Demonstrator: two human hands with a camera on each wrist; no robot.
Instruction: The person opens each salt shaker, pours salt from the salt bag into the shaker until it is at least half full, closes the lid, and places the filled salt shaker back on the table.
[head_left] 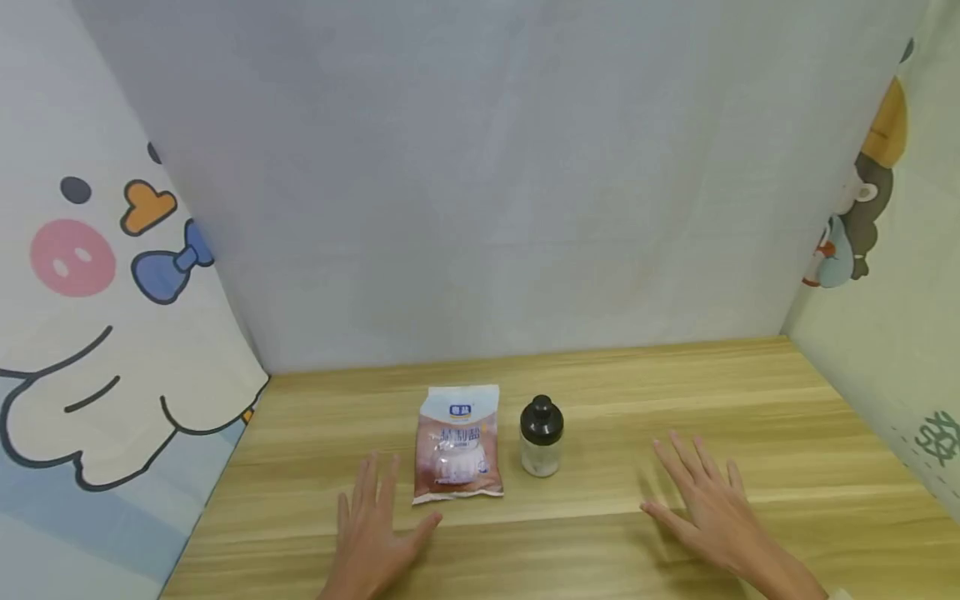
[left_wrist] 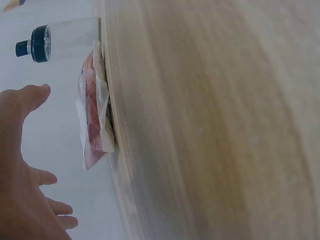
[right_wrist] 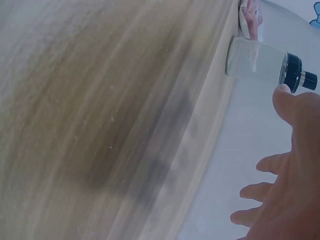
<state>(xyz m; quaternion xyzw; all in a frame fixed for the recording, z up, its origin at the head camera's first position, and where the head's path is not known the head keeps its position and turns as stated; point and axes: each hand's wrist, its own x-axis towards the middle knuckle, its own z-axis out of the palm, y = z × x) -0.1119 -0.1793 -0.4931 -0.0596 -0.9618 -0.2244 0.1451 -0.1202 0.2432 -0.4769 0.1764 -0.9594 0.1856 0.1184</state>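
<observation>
The packet [head_left: 459, 450] looks like glossy plastic, the jar [head_left: 541, 458] smooth and glassy, the tabletop [head_left: 540, 554] wood-grained.

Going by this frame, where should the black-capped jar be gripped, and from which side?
Probably best around the clear body of the jar, below the black cap, coming from the right with the right hand. The jar stands upright with straight sides to wrap; the bag lies close on its left, while its right side faces that open hand.
</observation>
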